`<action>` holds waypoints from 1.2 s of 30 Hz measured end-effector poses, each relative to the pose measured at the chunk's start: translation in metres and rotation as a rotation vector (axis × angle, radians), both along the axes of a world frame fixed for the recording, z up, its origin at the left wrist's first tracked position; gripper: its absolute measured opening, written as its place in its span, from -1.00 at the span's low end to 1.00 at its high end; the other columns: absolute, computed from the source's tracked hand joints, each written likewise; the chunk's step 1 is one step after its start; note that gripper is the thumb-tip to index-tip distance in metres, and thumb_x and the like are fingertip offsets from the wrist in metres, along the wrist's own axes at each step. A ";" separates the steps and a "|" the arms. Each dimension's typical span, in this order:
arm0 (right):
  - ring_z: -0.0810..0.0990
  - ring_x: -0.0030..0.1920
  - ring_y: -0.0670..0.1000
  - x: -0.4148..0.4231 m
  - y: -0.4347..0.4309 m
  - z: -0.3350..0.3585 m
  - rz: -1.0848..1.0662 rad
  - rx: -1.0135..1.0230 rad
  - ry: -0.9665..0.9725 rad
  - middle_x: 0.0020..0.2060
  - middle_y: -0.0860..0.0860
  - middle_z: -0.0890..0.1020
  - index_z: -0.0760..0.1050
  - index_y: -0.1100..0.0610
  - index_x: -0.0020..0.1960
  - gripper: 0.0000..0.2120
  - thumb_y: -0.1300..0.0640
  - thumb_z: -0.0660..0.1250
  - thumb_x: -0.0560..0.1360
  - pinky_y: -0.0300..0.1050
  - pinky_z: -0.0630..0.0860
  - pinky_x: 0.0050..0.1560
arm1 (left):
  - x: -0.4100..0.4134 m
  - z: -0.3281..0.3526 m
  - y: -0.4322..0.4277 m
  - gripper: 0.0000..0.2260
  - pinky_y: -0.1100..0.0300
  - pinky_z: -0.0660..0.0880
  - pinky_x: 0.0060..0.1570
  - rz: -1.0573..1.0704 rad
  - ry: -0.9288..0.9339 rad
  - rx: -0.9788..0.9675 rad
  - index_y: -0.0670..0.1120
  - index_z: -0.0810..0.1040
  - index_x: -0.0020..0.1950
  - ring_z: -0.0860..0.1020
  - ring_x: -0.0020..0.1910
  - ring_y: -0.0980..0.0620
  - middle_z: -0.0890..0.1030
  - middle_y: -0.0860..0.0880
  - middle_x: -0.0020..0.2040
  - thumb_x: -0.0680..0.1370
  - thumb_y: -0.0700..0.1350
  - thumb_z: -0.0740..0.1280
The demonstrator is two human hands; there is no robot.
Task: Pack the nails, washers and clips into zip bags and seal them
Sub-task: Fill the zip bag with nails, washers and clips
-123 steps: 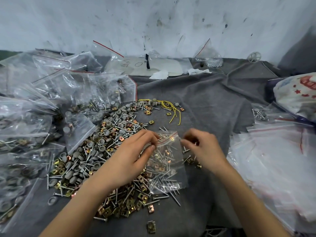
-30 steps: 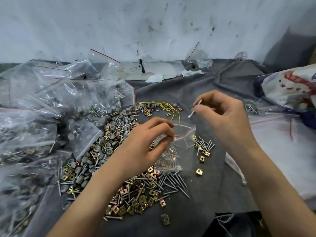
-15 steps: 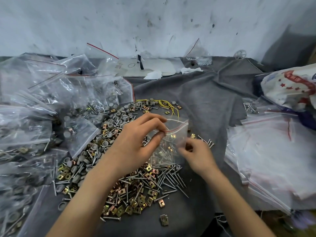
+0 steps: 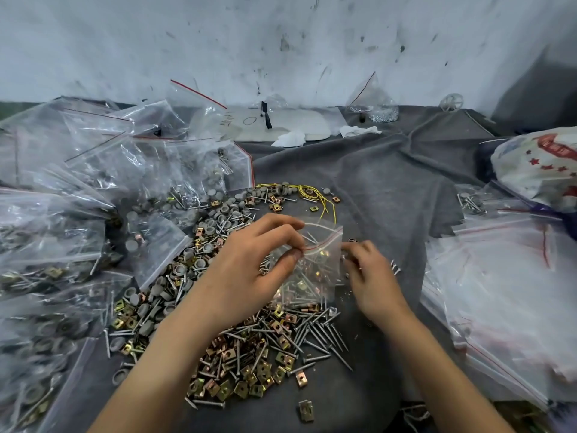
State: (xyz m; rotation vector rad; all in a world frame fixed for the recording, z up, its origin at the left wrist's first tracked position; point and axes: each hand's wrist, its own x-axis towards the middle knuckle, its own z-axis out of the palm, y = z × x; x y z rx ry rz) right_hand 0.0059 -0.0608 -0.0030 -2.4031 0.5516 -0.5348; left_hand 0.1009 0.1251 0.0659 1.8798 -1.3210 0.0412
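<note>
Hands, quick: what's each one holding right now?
Left hand: pinches the bag at its mouth.
Right hand: fingers curled beside the bag; hold cannot be told.

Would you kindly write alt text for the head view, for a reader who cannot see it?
A left hand pinches a zip bag by its mouth above a pile of nails, washers and clips; the right hand is at its edge.

The right hand [image 4: 371, 276] is blurred at the fingertips; whether it pinches anything beside the zip bag [image 4: 315, 267] cannot be told. The left hand [image 4: 249, 270] hides the bag's left side. The picture's edges cut off a printed sack [image 4: 543, 170] on the right and filled bags [image 4: 46, 245] on the left.
</note>
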 end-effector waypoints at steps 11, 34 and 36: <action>0.50 -0.25 -0.04 -0.003 0.028 0.099 0.276 0.241 -0.326 -0.24 -0.10 0.54 0.50 -0.04 0.01 -0.75 0.29 0.33 0.47 -0.17 0.44 -0.22 | -0.005 0.003 -0.006 -0.89 0.31 0.43 0.13 -0.037 -0.045 0.002 -0.10 0.61 -0.06 0.52 0.13 0.20 0.57 0.02 0.16 0.52 -0.13 0.31; 0.43 0.10 0.07 -0.010 -0.019 -0.027 0.034 -0.291 0.308 0.04 0.02 0.48 0.53 0.12 0.04 -0.89 0.16 0.28 0.54 -0.06 0.42 0.06 | -0.001 -0.001 0.006 -0.92 0.27 0.44 0.17 0.016 -0.006 -0.015 -0.05 0.59 -0.09 0.52 0.18 0.22 0.57 0.08 0.18 0.52 -0.11 0.30; 0.41 0.12 0.06 -0.008 -0.019 -0.026 0.036 -0.286 0.311 0.08 0.03 0.48 0.49 0.14 0.07 -0.88 0.17 0.23 0.57 -0.07 0.38 0.12 | -0.001 -0.001 0.008 -0.92 0.28 0.44 0.18 0.025 -0.007 -0.019 -0.03 0.58 -0.09 0.52 0.19 0.23 0.57 0.09 0.19 0.51 -0.10 0.30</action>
